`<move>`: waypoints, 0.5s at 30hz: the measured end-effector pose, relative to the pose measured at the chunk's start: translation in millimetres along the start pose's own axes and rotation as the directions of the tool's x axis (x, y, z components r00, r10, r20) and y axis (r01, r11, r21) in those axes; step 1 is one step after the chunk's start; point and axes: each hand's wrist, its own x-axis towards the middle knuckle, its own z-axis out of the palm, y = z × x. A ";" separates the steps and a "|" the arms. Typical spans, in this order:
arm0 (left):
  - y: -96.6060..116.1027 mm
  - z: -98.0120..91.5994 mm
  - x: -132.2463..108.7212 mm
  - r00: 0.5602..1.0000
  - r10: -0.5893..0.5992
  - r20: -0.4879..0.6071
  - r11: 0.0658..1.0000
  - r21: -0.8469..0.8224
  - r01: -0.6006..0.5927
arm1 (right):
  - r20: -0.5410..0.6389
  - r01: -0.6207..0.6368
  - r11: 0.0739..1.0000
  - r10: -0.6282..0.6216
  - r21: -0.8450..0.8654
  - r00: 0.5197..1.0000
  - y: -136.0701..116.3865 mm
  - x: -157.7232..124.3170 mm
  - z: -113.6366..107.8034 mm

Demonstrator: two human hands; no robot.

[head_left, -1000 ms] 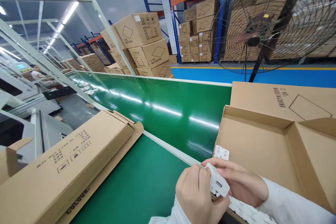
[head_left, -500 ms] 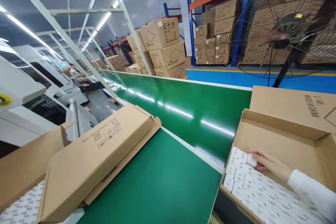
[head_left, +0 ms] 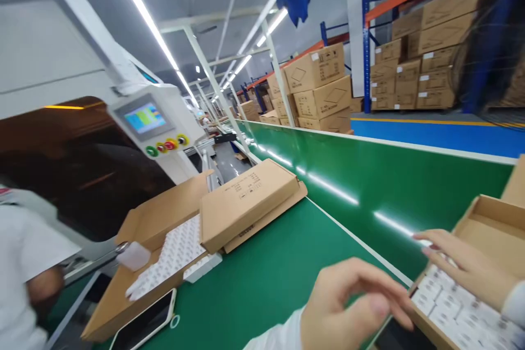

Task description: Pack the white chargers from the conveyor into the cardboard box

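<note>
Two hands are seen at near right, by an open box [head_left: 490, 240]. The right hand [head_left: 471, 270] is stretched over white pieces [head_left: 453, 309] packed in rows inside; whether one is gripped under its fingertips cannot be told. And the left hand [head_left: 333, 298]: half curled, thumb parted from fingers, nothing seen held, poised at the box's near left rim. Trouble could be brought by that sleeve [head_left: 514, 303]: rows might be tugged askew if it is dragged across them. A piece could be lost over the rim, too, if pinched loosely. Farther left on the green tabletop [head_left: 262, 290], a small white row [head_left: 203, 268] is left exposed beside a shut box [head_left: 250, 205], easily nudged if that is shifted.
</note>
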 end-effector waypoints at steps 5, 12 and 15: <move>-68.7 -28.1 27.1 0.933 -0.025 -0.360 0.996 0.076 0.056 | 0.106 0.231 0.965 -0.244 0.121 0.964 -103.7 28.2 48.7; -153.7 -116.5 1.2 0.734 -0.056 -0.677 0.957 0.172 0.232 | 0.207 0.150 0.956 -0.205 0.254 0.957 -185.2 98.7 154.1; -174.2 -147.2 -9.6 0.664 -0.025 -0.748 0.944 0.200 0.261 | 0.245 0.057 0.930 -0.155 0.362 0.957 -212.4 117.8 202.1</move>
